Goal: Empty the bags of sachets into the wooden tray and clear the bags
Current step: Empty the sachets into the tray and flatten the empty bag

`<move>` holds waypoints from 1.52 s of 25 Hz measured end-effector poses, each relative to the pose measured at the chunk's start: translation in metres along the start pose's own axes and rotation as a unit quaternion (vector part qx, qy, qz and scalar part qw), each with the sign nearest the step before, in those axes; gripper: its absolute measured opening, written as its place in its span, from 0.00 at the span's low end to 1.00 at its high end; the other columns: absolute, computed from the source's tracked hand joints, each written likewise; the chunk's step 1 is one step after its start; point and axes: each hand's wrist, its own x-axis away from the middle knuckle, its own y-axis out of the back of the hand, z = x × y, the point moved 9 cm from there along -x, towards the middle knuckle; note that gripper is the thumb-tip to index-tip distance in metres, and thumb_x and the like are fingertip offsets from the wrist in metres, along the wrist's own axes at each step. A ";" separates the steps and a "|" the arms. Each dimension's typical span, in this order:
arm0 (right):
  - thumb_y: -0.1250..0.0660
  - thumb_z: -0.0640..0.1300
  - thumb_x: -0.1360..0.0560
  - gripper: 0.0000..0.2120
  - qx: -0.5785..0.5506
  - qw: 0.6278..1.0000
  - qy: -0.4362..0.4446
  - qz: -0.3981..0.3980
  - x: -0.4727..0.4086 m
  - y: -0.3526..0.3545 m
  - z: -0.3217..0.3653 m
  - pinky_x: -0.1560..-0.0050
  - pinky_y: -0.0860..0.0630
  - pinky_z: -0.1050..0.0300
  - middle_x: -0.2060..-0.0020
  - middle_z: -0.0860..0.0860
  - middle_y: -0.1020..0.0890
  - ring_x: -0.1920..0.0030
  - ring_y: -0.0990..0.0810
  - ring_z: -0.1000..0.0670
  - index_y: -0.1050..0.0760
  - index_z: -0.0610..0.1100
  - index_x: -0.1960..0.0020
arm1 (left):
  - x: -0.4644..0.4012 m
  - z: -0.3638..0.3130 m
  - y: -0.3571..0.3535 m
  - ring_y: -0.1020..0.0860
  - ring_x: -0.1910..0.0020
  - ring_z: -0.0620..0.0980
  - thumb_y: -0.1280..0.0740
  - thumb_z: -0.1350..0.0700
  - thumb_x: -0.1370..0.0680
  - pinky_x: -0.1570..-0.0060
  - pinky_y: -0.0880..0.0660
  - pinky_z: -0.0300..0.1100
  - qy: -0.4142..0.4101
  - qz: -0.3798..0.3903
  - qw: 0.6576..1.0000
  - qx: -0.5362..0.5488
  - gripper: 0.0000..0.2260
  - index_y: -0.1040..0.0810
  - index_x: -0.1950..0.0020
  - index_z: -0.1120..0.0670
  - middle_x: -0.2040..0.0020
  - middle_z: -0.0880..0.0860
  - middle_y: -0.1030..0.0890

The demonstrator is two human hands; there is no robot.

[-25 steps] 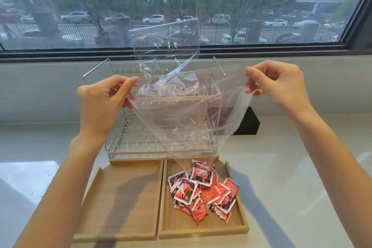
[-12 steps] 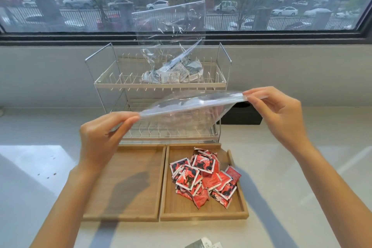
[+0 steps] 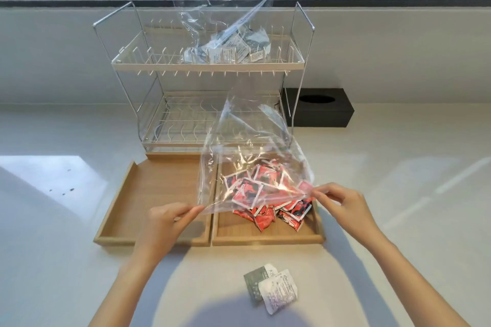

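Seen from above, looking down at white counter (image 3: 398, 194) under a window. Left hand (image 3: 164, 223) pinching near-left corner of empty clear bag (image 3: 247, 167) betw thumb & fingers; right hand (image 3: 342, 207) pinching near-right corner the same way. Bag stretched betw both hands, rest of it billowing up & away, hanging over right half of wooden tray (image 3: 265, 239). Tray w/ 2 compartments side by side: left one bare wood, right one holding a heap of red sachets (image 3: 265, 199), partly seen thru the plastic. Just behind tray, 2-tier wire rack (image 3: 207, 66). On top tier, 2nd clear bag (image 3: 225, 8), standing tall & crumpled, w/ white/grey sachets (image 3: 233, 50) piled at its bottom. Lower tier: wire grid only. Black tissue box (image 3: 318, 111) to right of rack, by the wall. On counter nearer the body, well apart from tray, 2 loose sachets (image 3: 271, 287) overlapping: 1 grey-green, 1 white w/ small print, unreadable. Both forearms reaching in from bottom edge.
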 end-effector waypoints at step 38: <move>0.38 0.37 0.25 0.07 -0.269 0.919 -0.278 -0.069 -0.071 -0.030 -0.043 0.68 0.24 0.69 0.62 0.49 0.21 0.63 0.23 0.54 0.26 0.39 0.47 | -0.053 0.075 -0.051 0.24 0.67 0.39 0.40 0.58 0.22 0.73 0.29 0.31 0.429 -0.066 0.798 0.419 0.08 0.25 0.59 0.51 0.63 0.47 0.23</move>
